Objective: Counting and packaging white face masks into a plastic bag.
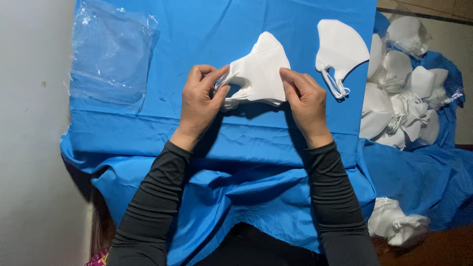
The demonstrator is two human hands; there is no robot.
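Left hand and right hand each pinching opposite edges of white folded mask (possibly small stack) just above blue cloth on table. Second mask beside right hand; mask pile farther right; clear plastic bags left.

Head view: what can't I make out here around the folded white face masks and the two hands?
- How many masks are in the stack of folded white face masks: the layers overlap, and the left hand and right hand cover its edges.
- Ear loops at the stack's left: fingers hide them.
- Heap of white masks on the right: too tangled to count.
- Clear plastic bag: glare hides any contents.
- White bundle lower right: dim, shape unclear.
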